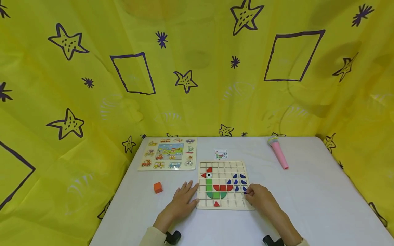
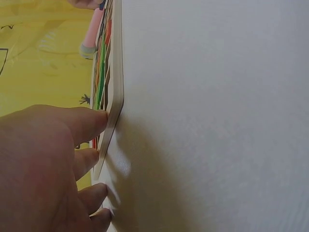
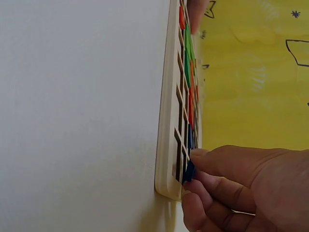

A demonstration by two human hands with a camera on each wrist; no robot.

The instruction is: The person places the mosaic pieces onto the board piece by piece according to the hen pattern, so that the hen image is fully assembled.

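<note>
A wooden grid board (image 1: 234, 204) lies on the table, its cells holding red, green and blue pieces laid out like a bird, with a round eye piece (image 1: 209, 175). My right hand (image 1: 261, 199) pinches a blue piece (image 3: 189, 171) between thumb and fingers at the board's right edge, over a cell below the other blue pieces. In the head view most of that piece hides behind the fingertips. My left hand (image 1: 182, 202) lies with fingers spread along the board's left edge; in the left wrist view its thumb and a finger touch the rim.
Behind the board lies a small picture card (image 1: 221, 154) with a matching bird design. A vehicle picture puzzle (image 1: 192, 162) sits at the back left, an orange cube (image 1: 158, 187) in front of it. At the back right lies a pink toy microphone (image 1: 279, 154). Yellow patterned cloth (image 1: 197, 109) surrounds the table.
</note>
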